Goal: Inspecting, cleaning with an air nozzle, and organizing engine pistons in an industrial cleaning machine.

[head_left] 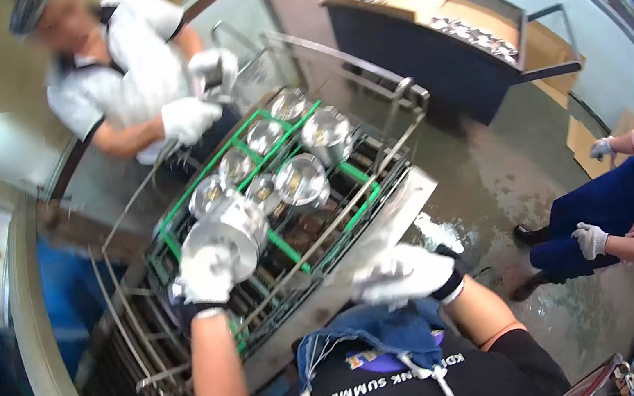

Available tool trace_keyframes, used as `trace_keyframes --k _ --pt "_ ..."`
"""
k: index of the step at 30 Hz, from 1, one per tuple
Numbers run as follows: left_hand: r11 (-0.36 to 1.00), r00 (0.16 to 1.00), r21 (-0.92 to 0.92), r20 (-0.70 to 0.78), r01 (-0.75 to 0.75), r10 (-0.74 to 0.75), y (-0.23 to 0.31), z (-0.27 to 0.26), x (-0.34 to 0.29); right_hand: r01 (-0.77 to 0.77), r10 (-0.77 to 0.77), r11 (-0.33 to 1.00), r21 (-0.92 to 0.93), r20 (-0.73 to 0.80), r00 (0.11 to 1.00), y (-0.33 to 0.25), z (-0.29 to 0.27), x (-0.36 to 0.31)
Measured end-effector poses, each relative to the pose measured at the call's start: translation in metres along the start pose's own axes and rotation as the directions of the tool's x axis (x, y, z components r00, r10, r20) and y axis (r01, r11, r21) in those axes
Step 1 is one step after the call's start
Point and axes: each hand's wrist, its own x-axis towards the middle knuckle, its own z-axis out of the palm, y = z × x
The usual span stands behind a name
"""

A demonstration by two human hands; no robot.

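My left hand (209,277), in a white glove, is closed on a large shiny metal cylinder (243,230) tilted over the near left part of a green-framed rack (288,251). Several shorter, round shiny metal vessels stand in the rack, among them one vessel (301,180) near the middle and a taller one (327,135) at the right. My right hand (403,271), also gloved in white, is beside the cart's near side, in front of my body. Motion smears its fingers, so I cannot make out whether it holds anything.
The rack sits on a metal-railed cart (364,78). Across it stands a co-worker (128,78) with gloved hands near the far rail. A dark bin (427,56) with small metal pieces is at far right. Another gloved person (612,230) is at right, on a wet floor (476,181).
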Motion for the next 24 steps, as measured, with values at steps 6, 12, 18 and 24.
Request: trace_keyframes --k 6,12,18,24 --pt "0.043 0.924 -0.962 0.247 0.270 -0.291 0.066 0.067 -0.034 -0.386 0.385 0.917 0.101 0.029 0.922 -0.031 -0.001 0.007" --pt "0.130 0.929 -0.966 0.172 0.224 -0.328 0.034 0.040 -0.044 -0.245 0.322 0.930 0.275 -0.284 0.903 -0.023 0.014 0.028" --pt "0.653 0.881 -0.713 -0.108 0.254 -0.461 0.051 0.021 -0.048 -0.336 0.387 0.899 0.281 -0.148 0.910 -0.021 0.005 0.037" --pt "0.346 0.962 -0.914 0.128 0.209 -0.242 0.066 0.021 -0.021 -0.348 0.369 0.896 0.275 -0.028 0.929 -0.026 -0.001 0.028"
